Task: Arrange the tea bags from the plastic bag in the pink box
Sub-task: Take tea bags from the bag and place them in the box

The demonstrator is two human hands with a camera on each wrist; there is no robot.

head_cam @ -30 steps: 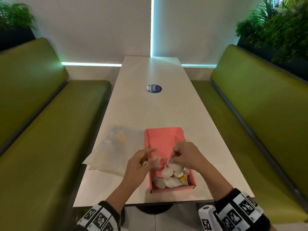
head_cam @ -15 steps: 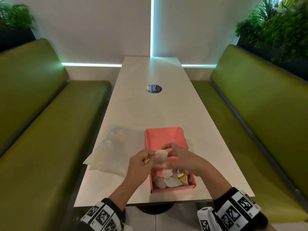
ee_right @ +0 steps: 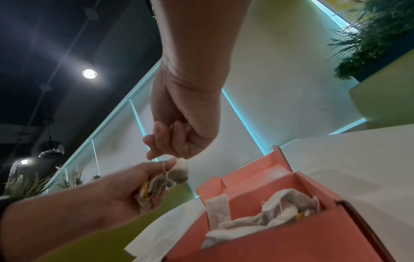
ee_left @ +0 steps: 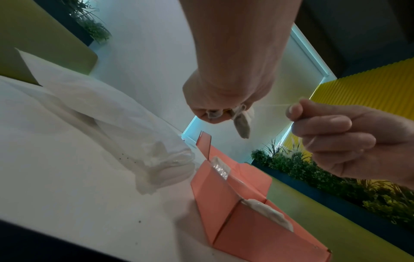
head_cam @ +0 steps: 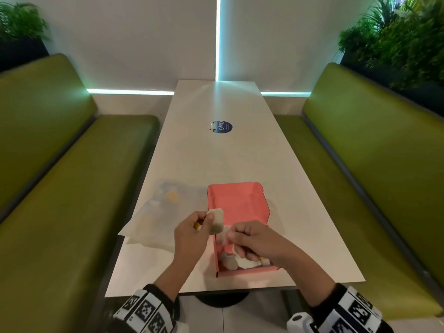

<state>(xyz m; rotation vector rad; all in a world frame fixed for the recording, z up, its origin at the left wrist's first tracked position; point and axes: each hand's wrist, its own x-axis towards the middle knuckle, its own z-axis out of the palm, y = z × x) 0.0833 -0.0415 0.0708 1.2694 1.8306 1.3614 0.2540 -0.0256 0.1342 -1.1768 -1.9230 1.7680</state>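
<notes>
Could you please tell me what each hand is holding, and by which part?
The left hand grips a tea bag by its lower end; the right hand pinches its string.

Tea bags: small white paper sachets, heaped at near end of box.
Box: open pink cardboard.
Bag: clear crumpled plastic, left of box.

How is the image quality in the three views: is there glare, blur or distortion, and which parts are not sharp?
Head view: wide-angle bending at the benches; cyan light strips glare on the wall; the plastic bag is pale and soft. Left wrist view: strongly tilted; the left hand is close and soft. Right wrist view: a ceiling lamp flares; the pink box is fairly sharp.
</notes>
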